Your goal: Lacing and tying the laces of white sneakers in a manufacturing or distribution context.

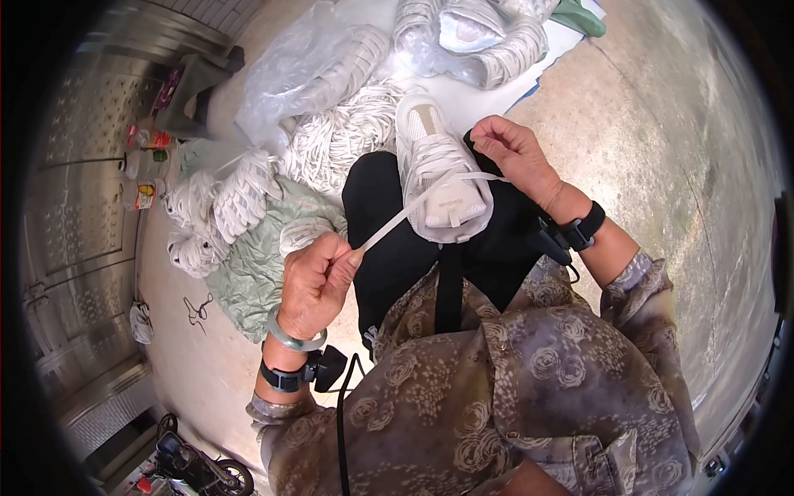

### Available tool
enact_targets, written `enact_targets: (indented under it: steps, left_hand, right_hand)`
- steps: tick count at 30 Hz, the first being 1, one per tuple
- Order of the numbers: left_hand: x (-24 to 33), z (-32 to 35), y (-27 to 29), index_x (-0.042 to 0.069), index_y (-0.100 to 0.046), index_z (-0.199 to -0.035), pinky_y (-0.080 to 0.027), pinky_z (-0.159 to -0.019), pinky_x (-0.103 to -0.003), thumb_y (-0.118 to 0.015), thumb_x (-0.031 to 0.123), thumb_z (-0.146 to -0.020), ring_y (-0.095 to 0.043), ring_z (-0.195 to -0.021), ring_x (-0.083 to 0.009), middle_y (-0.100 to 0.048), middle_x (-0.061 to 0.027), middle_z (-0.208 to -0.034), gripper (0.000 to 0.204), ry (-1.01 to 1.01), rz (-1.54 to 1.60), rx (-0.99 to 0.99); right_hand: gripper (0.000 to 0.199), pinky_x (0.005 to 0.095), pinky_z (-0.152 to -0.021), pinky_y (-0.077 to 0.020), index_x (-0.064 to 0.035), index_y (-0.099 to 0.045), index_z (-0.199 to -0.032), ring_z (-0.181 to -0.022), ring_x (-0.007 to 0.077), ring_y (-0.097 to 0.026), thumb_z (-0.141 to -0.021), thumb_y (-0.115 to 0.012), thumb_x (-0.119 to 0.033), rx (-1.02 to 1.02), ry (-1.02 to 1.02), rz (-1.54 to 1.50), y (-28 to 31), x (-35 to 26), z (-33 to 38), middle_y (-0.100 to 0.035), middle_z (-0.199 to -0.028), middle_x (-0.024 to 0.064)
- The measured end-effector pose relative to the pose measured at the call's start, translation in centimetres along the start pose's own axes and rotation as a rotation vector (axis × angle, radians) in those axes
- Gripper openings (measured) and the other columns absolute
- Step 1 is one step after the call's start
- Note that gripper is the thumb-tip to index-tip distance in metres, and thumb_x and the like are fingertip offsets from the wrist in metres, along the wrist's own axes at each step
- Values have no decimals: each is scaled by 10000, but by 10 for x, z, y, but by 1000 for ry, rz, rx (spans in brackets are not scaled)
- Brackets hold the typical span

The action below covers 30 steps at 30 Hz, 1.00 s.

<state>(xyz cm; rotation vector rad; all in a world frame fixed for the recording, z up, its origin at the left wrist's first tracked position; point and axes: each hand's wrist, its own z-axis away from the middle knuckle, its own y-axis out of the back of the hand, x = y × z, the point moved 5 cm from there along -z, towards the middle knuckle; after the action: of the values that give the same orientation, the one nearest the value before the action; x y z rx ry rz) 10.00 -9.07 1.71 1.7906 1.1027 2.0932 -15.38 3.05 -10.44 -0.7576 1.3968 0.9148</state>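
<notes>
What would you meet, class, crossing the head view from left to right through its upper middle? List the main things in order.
Metal panelling → leftmost white lace bundles → left hand → white shoe → right hand.

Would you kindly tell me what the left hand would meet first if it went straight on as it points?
Ahead of the left hand, probably the white shoe; depth is unclear, so perhaps the black trouser leg.

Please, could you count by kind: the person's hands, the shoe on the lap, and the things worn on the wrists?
Hands: 2 (left hand, right hand)
White shoe: 1
Black wrist straps: 2
Pale bracelet: 1
Total: 6
</notes>
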Motion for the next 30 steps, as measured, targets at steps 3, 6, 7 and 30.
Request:
enact_targets:
  steps: [3, 6, 7, 30]
  left_hand:
    - [20, -7, -1, 38, -525, -800, -341, -471, -236, -640, 46, -878, -410, -491, -96, -451, -8, -579, 139, -40, 125, 1]
    - [38, -17, 0, 19, -553, -896, -344, -524, -189, -607, 21, -900, -416, -563, -45, -484, 35, -636, 54, -151, 331, 30]
    - [38, -21, 2, 8, -558, -918, -351, -540, -182, -599, 20, -905, -430, -589, -40, -502, 35, -663, 45, -136, 410, 20]
    - [-62, -66, -75, 6, -649, -880, -402, -528, -205, -607, 34, -889, -467, -606, -31, -552, 50, -686, 51, 46, 382, 111]
  right_hand:
    - [153, 233, -704, -460, -24, -610, -1006, -751, 79, -548, -945, -562, -157, -143, 219, 217, -29, -33, -2, -603, -813, 2]
    - [219, 247, -645, -453, -27, -633, -984, -684, 98, -551, -946, -559, -230, -367, 273, 220, -59, -63, 0, -604, -733, 40]
    - [226, 243, -630, -450, -26, -639, -992, -668, 95, -549, -946, -560, -233, -445, 152, 129, -63, -69, 3, -604, -728, 33]
    - [328, 245, -629, -359, 82, -436, -1282, -666, 123, -380, -979, -444, -43, 424, 371, -575, 369, -151, 58, -405, -774, 29]
